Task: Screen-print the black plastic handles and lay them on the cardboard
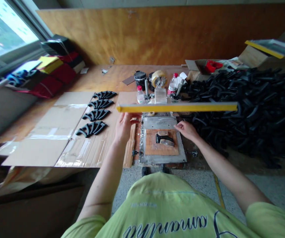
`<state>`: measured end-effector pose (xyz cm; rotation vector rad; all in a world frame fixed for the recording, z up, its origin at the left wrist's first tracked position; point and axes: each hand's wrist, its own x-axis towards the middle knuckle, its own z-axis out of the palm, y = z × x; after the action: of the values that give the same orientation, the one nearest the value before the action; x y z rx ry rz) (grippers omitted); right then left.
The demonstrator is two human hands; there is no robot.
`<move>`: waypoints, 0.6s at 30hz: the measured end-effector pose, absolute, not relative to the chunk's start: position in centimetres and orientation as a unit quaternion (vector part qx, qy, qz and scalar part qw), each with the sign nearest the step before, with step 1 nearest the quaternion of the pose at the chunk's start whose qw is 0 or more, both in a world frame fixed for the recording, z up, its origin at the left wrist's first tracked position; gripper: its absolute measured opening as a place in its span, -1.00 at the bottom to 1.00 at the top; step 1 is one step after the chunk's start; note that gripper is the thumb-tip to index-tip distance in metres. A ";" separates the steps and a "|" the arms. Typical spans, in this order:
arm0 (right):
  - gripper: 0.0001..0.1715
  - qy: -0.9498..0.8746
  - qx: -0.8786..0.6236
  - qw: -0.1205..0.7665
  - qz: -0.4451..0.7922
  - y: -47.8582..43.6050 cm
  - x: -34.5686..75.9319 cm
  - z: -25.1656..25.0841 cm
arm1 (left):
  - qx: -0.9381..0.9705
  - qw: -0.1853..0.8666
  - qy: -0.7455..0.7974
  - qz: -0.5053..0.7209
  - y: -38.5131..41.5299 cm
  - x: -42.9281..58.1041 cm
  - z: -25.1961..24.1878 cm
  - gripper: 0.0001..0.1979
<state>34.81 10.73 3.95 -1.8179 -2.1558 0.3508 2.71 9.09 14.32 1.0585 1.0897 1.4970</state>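
My left hand (pixel 125 128) hangs just below the long yellow-edged bar (pixel 177 107), near its left end, with its fingers spread toward the bed and nothing visible in them. I cannot tell whether it touches the bar. My right hand (pixel 187 129) rests at the right edge of the grey metal plate (pixel 163 123), with nothing in it. On the plate lies an orange-brown wooden board (pixel 162 150), and a black arched part (pixel 164 139) sits on that board. Several similar black parts (pixel 92 129) lie in a row on the cardboard to the left.
A large heap of black parts (pixel 254 112) fills the table's right side. Behind the plate stand a dark can (pixel 140 79), a tape roll (pixel 159 79) and a plastic bottle (pixel 173 84). Cardboard sheets (pixel 58 132) cover the left. A cardboard box (pixel 199 66) stands at the back.
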 end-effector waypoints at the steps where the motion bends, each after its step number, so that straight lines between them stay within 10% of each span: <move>1: -0.57 -0.770 -0.612 0.131 0.121 9.6 33.6 2.6 | 0.441 0.478 0.445 0.615 10.0 2.9 15.1 -0.48; 7: -0.75 -0.791 -0.602 0.025 0.107 6.8 28.3 0.3 | 0.386 0.493 0.490 0.607 7.7 4.3 12.5 -0.43; 11: -0.75 -0.765 -0.624 0.103 0.123 4.0 25.2 1.8 | 0.333 0.703 0.535 0.330 0.5 7.5 6.5 -0.31; 18: -0.87 -0.865 -0.435 0.223 0.112 1.4 24.4 0.9 | 0.228 0.641 0.631 0.373 -1.1 4.0 0.3 -0.47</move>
<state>24.39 1.43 0.91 -1.2002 -2.3888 0.3101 3.98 -1.09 0.27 0.5191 1.4389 0.8498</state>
